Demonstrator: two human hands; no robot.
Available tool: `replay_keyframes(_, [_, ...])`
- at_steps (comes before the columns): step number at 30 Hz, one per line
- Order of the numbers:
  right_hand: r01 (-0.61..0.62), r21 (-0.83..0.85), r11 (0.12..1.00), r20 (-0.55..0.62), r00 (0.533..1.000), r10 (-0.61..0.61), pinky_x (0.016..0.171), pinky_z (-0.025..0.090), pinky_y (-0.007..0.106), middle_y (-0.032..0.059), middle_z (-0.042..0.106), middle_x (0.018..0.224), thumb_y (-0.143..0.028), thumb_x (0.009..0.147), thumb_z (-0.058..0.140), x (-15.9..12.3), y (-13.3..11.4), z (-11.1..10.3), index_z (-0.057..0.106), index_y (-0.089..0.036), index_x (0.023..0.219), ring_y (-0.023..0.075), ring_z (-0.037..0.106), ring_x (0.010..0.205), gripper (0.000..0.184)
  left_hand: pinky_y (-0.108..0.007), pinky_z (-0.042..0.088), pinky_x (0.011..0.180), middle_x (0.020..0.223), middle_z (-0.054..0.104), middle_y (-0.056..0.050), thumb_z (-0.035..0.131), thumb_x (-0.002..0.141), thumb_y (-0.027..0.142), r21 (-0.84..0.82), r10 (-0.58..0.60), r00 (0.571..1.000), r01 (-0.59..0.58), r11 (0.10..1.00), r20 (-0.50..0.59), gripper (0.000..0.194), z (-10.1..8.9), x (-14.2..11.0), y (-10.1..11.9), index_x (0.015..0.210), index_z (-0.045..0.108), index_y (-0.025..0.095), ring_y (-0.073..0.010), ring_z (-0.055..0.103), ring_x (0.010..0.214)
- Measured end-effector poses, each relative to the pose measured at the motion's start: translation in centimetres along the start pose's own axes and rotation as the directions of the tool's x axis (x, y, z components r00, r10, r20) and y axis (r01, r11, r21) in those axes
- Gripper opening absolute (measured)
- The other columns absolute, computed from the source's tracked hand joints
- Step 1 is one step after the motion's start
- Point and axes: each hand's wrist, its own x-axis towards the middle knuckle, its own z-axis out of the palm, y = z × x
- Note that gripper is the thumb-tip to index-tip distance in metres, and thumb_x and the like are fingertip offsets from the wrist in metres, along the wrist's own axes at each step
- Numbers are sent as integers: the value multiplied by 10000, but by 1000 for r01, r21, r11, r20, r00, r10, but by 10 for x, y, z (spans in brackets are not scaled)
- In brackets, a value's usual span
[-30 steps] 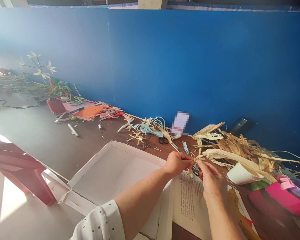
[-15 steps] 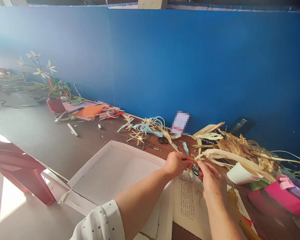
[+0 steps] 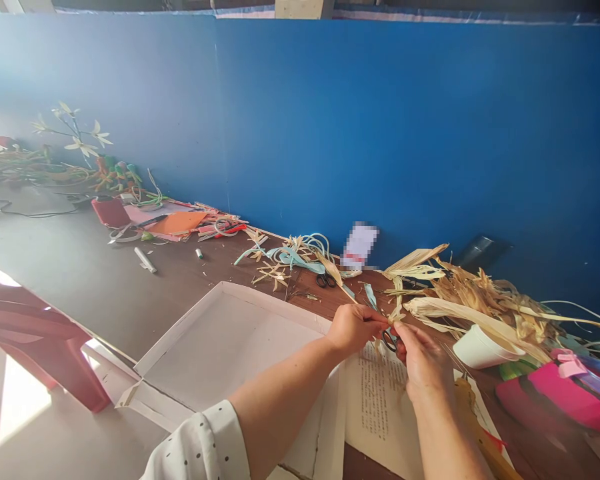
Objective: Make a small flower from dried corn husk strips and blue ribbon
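Note:
My left hand (image 3: pixel 354 328) is closed in a pinch, its fingertips on a small pale corn husk flower (image 3: pixel 396 319). From the other side, my right hand (image 3: pixel 427 357) pinches the same flower between thumb and forefinger. The fingertips almost meet and cover part of it. Black-handled scissors (image 3: pixel 389 340) show just under the fingers, against my right hand; whether that hand holds them is hidden. Below both hands lies a printed sheet (image 3: pixel 375 407). A yellow glue gun (image 3: pixel 473 417) is beside my right forearm.
A white shallow box lid (image 3: pixel 220 333) lies at left. Dried corn husks (image 3: pixel 480 300) and a white cup (image 3: pixel 485 348) sit at right, near a pink pouch (image 3: pixel 550 397). Other scissors (image 3: pixel 325 281) and husk flowers (image 3: pixel 275 275) lie along the blue partition (image 3: pixel 280 120).
Both hands stay nearly in place. The husk flower has turned slightly between the fingertips, and less of its petals shows.

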Motion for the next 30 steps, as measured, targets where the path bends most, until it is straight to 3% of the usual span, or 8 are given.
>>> replay_keyframes(5, [-17, 33, 999, 47, 999, 16, 450, 350, 237, 30, 655, 727, -531, 602, 749, -4, -8, -1, 712, -159, 811, 101, 447, 517, 428, -190, 438, 511, 564, 591, 5, 698, 665, 223, -220, -128, 991, 131, 967, 29, 167, 2, 2, 6, 776, 712, 99, -59, 512, 505])
replay_keyframes(9, [-27, 28, 999, 45, 999, 25, 452, 364, 244, 21, 659, 748, -583, 669, 683, -4, -11, -2, 709, -196, 819, 108, 459, 520, 416, -193, 443, 495, 546, 583, 8, 772, 604, 296, -283, -172, 984, 176, 943, 40, 263, 2, 3, 10, 751, 702, 90, -60, 522, 498])
replay_keyframes(16, [58, 77, 995, 53, 997, -62, 423, 352, 223, 8, 635, 769, -538, 685, 688, -8, -18, -1, 645, -204, 864, 92, 449, 500, 382, -194, 450, 487, 548, 591, 9, 808, 549, 372, -301, -160, 985, 170, 938, 57, 366, 1, 3, 9, 759, 700, 93, -59, 527, 493])
replay_keyframes(22, [22, 223, 975, 147, 988, -56, 427, 315, 151, -27, 568, 693, -415, 620, 786, -10, -20, -1, 622, -183, 884, 50, 410, 507, 388, -200, 445, 491, 528, 584, 8, 808, 544, 380, -278, -155, 984, 173, 945, 87, 392, 1, 2, 9, 779, 703, 84, -64, 520, 489])
replay_keyframes(30, [28, 266, 964, 123, 990, -63, 432, 307, 139, -29, 547, 641, -309, 595, 800, -6, -12, -1, 638, -168, 884, 52, 398, 506, 360, -213, 454, 517, 542, 591, 5, 802, 542, 413, -249, -160, 981, 183, 951, 111, 424, 2, 3, 6, 805, 709, 94, -76, 531, 514])
